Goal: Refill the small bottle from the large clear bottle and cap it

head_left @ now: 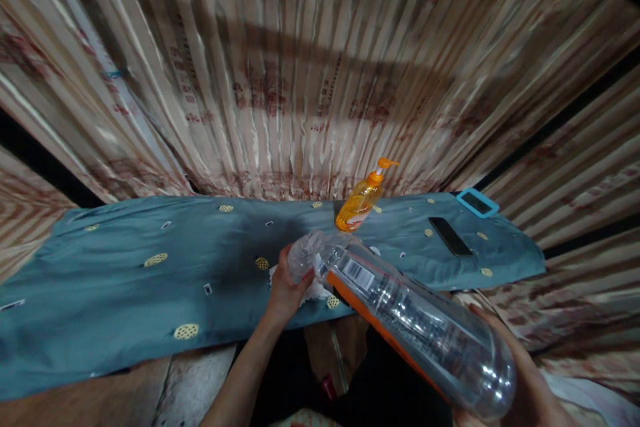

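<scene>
Head view: the right hand (pixel 520 380) grips the base of a clear plastic bottle (pixel 405 313), held tilted over the table's (pixel 125 267) edge. The left hand (pixel 287 287) has its fingers clamped around the bottle's neck, a white cloth (pixel 314 291) beneath. This looks like wiping or uncapping; next, the neck needs a steady twist. An orange pump dispenser (pixel 364 199) stands beyond.

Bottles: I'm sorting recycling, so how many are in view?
2. A large clear plastic bottle lies tilted across both hands, left hand at its neck, right hand under its base. An orange pump bottle stands on the blue cloth behind.
</scene>
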